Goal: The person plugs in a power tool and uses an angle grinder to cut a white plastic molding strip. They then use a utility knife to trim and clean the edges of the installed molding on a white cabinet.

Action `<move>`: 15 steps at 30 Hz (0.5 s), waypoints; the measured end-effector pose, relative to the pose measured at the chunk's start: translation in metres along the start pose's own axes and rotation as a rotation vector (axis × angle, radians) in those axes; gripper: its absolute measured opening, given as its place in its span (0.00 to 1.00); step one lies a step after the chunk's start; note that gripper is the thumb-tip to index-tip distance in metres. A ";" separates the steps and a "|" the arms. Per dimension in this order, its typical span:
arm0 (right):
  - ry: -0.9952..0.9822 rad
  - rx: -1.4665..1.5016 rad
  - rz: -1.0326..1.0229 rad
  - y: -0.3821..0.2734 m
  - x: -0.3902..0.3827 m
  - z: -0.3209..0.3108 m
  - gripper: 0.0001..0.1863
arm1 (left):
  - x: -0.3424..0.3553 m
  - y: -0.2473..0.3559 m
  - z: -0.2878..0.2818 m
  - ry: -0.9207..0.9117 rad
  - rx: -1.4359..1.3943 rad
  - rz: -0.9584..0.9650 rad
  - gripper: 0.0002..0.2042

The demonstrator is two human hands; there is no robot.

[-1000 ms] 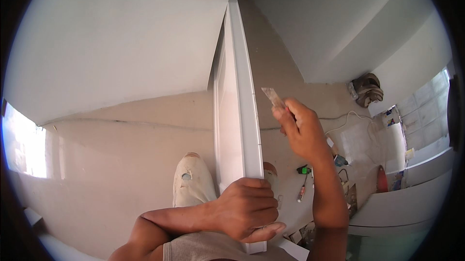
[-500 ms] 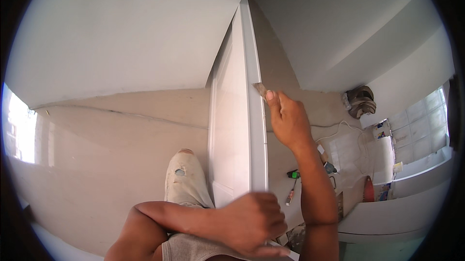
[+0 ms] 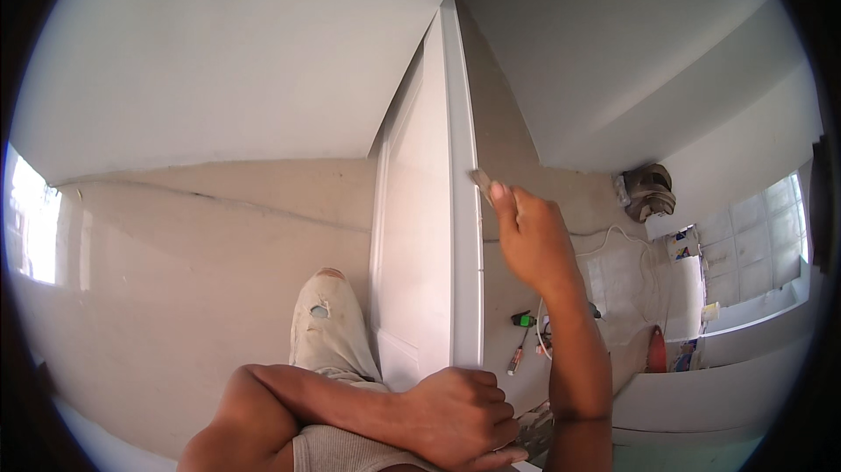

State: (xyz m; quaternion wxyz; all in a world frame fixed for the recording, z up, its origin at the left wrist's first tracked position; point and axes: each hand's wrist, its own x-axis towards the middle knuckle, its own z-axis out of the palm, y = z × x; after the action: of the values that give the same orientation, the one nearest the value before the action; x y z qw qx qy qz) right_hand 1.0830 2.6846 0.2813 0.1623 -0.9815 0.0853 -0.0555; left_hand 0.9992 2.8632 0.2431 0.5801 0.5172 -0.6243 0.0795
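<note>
A white panelled door [image 3: 410,218] stands in front of me with its long narrow edge [image 3: 466,297] toward me. My right hand [image 3: 536,244] is closed around a small flat-bladed scraper [image 3: 481,181], the thumb laid along it. The blade's tip is at the right side of the door edge, around mid-length; whether it touches cannot be made out. My left hand [image 3: 460,415] is a closed fist at the near end of the door, covering part of the edge. Its fingers curl inward, and whatever they hold, if anything, is hidden.
Right of the door, a green-and-black tool [image 3: 523,319] and a screwdriver [image 3: 515,360] lie on the floor, with a white cord [image 3: 613,231] beyond. A dark bag [image 3: 648,192] sits against the right wall. A thin cable [image 3: 219,200] crosses the floor at left.
My right hand has shifted slightly nearer to me with the scraper, whose blade now shows more narrowly at the door's right edge. My left hand, blurred before, is now steady.
</note>
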 end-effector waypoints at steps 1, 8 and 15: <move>-0.002 -0.003 0.008 -0.001 0.001 0.000 0.31 | 0.002 0.002 -0.002 -0.002 0.014 0.000 0.19; -0.055 0.023 0.033 -0.006 0.004 -0.005 0.30 | -0.001 0.002 0.000 0.004 -0.027 0.013 0.18; -0.076 0.035 0.063 -0.004 0.001 -0.006 0.30 | -0.003 -0.002 0.000 -0.007 0.001 0.013 0.17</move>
State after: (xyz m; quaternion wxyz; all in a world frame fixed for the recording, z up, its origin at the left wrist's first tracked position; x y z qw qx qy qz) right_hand 1.0837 2.6866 0.2881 0.1845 -0.9767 0.1090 -0.0146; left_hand 0.9999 2.8636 0.2395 0.5770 0.5139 -0.6295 0.0817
